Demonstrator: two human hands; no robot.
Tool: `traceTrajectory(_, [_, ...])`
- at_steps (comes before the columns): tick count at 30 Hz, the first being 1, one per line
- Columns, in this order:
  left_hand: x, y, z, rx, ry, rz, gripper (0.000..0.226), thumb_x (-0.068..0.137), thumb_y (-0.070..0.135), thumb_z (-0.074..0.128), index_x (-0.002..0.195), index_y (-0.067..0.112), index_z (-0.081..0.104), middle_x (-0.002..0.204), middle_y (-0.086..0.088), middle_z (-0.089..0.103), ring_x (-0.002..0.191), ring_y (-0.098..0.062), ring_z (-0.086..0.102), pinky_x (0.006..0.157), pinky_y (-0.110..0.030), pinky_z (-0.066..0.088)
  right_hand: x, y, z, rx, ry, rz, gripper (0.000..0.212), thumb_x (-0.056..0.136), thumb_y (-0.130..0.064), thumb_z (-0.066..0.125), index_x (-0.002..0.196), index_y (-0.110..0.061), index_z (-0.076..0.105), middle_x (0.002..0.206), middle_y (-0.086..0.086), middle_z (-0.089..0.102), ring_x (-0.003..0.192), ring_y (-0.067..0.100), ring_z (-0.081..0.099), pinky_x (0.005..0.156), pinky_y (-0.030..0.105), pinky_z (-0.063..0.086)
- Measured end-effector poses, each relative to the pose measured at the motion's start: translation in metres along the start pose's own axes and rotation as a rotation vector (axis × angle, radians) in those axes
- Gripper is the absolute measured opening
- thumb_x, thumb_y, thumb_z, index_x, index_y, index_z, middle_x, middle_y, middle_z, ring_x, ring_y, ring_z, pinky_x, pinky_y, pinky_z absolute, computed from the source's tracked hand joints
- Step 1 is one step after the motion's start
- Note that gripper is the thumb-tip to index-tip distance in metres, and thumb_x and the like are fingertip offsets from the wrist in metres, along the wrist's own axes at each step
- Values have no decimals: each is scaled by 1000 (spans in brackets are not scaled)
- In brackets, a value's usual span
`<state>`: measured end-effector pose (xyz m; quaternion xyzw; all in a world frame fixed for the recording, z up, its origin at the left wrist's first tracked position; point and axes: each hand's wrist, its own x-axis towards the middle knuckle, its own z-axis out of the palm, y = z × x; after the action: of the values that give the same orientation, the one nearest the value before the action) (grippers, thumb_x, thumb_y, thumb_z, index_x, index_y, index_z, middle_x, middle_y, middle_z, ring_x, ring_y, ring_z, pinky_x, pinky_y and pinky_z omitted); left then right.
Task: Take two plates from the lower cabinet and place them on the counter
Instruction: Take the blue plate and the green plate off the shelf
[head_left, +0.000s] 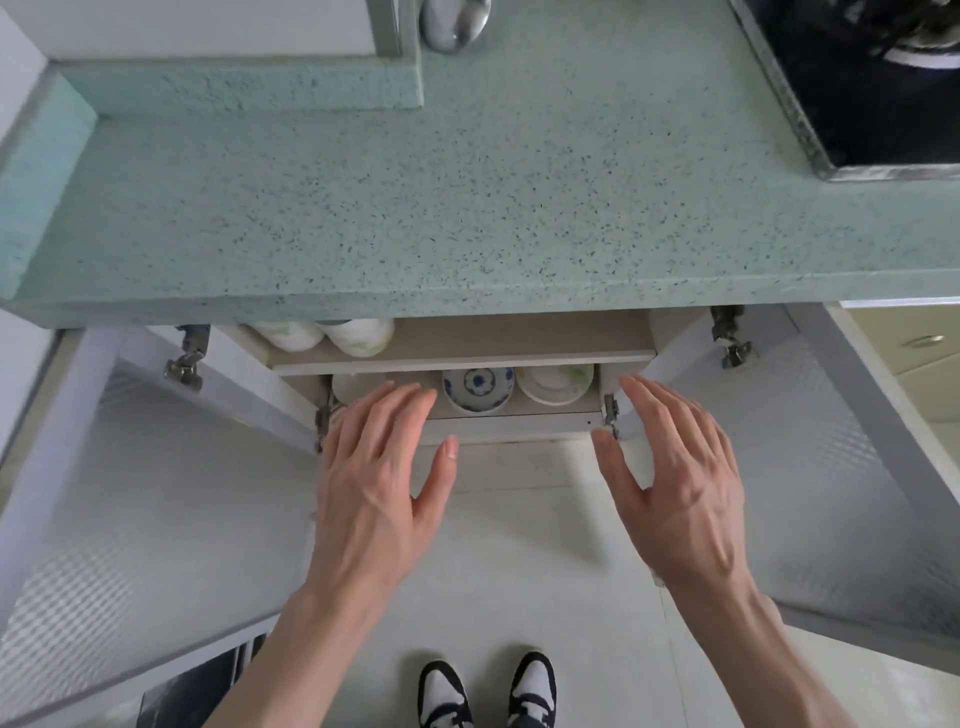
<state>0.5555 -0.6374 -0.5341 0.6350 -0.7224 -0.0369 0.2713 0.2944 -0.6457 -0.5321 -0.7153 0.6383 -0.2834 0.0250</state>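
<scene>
Speckled green counter (467, 208) overhead, bare across its middle; stove corner (883, 78) at far right. Below it, lower cabinet (467, 358) standing open, left door (130, 467) and right door (831, 441) swung wide.

Fingers of left hand (374, 478) straight and spread, gripping nothing, tips level with the lower shelf's front edge. Fingers of right hand (675, 478) likewise extended and loose, empty, just beside the right hinge (610, 413).

Between the hands, on the lower shelf: blue-flowered dish (478, 389) at centre, pale dishware (553, 382) to its right, another pale piece (353, 387) partly hidden behind the left fingertips. White bowls (324, 332) on the upper shelf, far left. Which pieces count as plates: cannot tell, view foreshortened.

Step in hand, judged: reach into the shelf, no plate lifted yet. Advised: thumbs over rim, fingers under base; draw straight out beneath the shelf board; keep clear of the hinges; lift one stack rather than dragging across neighbours.
</scene>
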Motion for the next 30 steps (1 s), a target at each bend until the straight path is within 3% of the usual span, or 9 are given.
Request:
traceTrajectory(16, [-33, -90, 244, 6, -62, -37, 42, 101, 38, 50, 133, 13, 63, 131, -1, 65, 126, -25, 57, 103, -37, 44, -41, 126, 219, -39, -29, 187, 55, 102, -51, 46, 140, -13, 57, 130, 6, 68, 122, 30, 61, 105, 46, 47])
traceTrajectory(20, [-30, -130, 314, 38, -76, 1, 40, 102, 37, 52, 131, 12, 63, 129, -3, 66, 123, -26, 59, 101, -40, 48, -41, 161, 283, -74, -34, 198, 55, 100, -50, 49, 141, -14, 54, 122, 10, 70, 115, 35, 63, 97, 48, 53])
traceTrajectory(24, [-26, -167, 373, 78, -82, 20, 40, 103, 38, 49, 130, 13, 63, 128, -3, 67, 118, -24, 61, 96, -39, 51, -38, 195, 349, -103, -50, 201, 55, 99, -52, 45, 141, -17, 53, 128, 11, 68, 114, 40, 62, 94, 50, 54])
traceTrajectory(30, [-20, -217, 451, 99, -31, 15, 42, 101, 43, 49, 125, 13, 67, 117, -4, 71, 105, -23, 66, 87, -39, 55, -41, 229, 433, -121, 29, 239, 44, 99, -44, 57, 127, -11, 61, 107, 15, 72, 96, 41, 69, 72, 45, 56])
